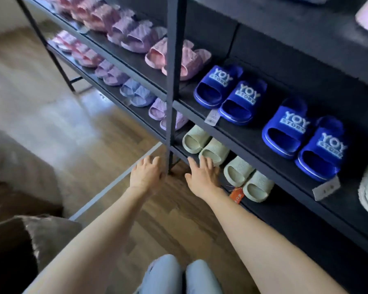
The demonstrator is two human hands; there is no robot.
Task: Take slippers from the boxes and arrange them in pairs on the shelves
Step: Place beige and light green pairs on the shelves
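Wooden floor (pixel 51 115) blurred, shelf post (pixel 174 60) partly hiding pink slippers (pixel 190 62)

- Soft, even daylight; a pale glare patch lies on the wooden floor (pixel 57 115) at the left.
- The far pink slippers (pixel 89 15) and the left edge are smeared with blur; the blue slippers (pixel 229 94) on the right look sharper.
- The bottom shelf (pixel 285 219) lies in deep shadow.
- Wide-angle distortion tilts the shelf post (pixel 174 81).

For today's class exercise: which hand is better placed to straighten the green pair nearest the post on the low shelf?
Probably right. The right hand lies open with its fingertips at that green pair; the left hand sits on the far side of the post.
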